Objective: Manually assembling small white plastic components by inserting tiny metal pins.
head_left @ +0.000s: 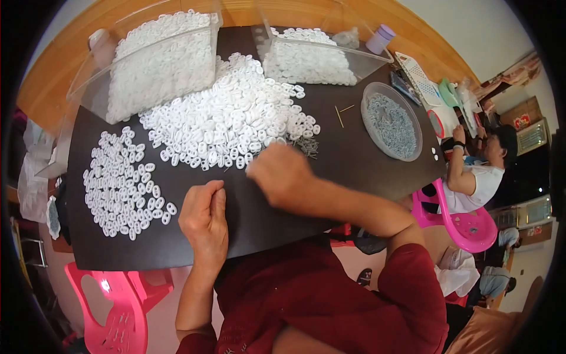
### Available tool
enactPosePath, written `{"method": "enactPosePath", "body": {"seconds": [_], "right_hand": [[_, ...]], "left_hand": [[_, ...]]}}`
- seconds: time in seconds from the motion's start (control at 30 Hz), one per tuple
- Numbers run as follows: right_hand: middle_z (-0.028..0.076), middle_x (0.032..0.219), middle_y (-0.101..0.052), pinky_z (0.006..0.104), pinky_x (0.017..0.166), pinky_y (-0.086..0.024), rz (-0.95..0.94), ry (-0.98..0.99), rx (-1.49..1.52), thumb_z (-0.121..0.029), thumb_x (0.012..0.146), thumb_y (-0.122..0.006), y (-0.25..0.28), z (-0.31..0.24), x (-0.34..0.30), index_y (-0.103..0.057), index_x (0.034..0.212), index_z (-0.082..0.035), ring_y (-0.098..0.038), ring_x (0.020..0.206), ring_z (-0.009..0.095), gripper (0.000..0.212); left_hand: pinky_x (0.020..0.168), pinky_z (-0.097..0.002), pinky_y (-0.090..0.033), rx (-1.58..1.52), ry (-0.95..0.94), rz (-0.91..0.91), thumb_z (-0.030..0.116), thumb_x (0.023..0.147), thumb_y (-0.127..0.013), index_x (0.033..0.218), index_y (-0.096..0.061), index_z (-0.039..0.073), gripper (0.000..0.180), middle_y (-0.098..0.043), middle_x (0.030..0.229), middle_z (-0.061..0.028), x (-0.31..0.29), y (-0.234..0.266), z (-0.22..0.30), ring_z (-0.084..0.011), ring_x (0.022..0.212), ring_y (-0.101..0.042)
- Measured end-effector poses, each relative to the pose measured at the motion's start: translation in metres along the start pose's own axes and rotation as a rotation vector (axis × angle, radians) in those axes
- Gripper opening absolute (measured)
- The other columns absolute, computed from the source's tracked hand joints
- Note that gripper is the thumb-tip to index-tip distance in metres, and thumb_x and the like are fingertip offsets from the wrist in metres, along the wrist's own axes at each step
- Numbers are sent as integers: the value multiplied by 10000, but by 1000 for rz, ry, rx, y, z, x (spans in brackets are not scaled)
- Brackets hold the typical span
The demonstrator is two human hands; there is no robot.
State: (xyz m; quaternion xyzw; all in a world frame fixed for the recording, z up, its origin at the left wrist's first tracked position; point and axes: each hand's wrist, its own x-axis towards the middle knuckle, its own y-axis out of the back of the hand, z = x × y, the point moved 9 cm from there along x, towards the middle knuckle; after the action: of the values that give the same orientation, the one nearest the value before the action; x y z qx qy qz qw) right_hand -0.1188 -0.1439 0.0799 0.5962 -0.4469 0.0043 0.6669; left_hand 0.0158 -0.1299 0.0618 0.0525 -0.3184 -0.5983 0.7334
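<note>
My left hand [203, 221] is closed near the table's front edge, its thumb pressed against curled fingers. Whatever it may hold is hidden. Slightly blurred, my right hand [282, 176] is also closed, over the near side of a large heap of small white oval plastic pieces [230, 112]. Its fingertips are too unclear to show what is in them. Just beyond that hand lies a small pile of thin grey metal pins [308, 147]. Left of my left hand, a second, flatter group of white oval pieces [121, 183] is spread on the dark table [247, 239].
Two clear plastic bins, left [159, 76] and right [312, 62], hold more white pieces behind the heap. A round tub [390, 124] of grey pins stands at the right, near two thin brass-coloured sticks [339, 116]. A pink chair [121, 310] and a seated person [480, 174] flank the table.
</note>
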Motion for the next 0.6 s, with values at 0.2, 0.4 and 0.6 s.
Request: {"method": "enactPosePath", "body": {"seconds": [0.2,0.4,0.6], "right_hand": [[107,721,-558,404,619,-433,260,21,-710,-18,732,-579,130,101,69,-620,866,-46,-543,717,308,143],[103,744,-579,405,646,-446,289,-69,-777,-49,758,-615,131,111,69,-624,892,-37,-556,722,297,134],[105,753,-606,366,626,-459,213,-18,-273,-24,723,-677,71,54,42,-635,841,-28,-574,706,277,126]], "left_hand": [[591,-390,-417,151,-145,-17,20,726,-662,817,-617,34,103,-526,710,-108,8,-11,3,-281,683,-540],[573,-389,-436,368,-194,2,44,682,-693,752,-582,39,132,-528,712,-95,15,-30,2,-279,684,-544],[537,-399,-448,447,-209,-1,70,675,-705,702,-543,43,167,-542,703,-104,17,-35,-3,-278,663,-559]]}}
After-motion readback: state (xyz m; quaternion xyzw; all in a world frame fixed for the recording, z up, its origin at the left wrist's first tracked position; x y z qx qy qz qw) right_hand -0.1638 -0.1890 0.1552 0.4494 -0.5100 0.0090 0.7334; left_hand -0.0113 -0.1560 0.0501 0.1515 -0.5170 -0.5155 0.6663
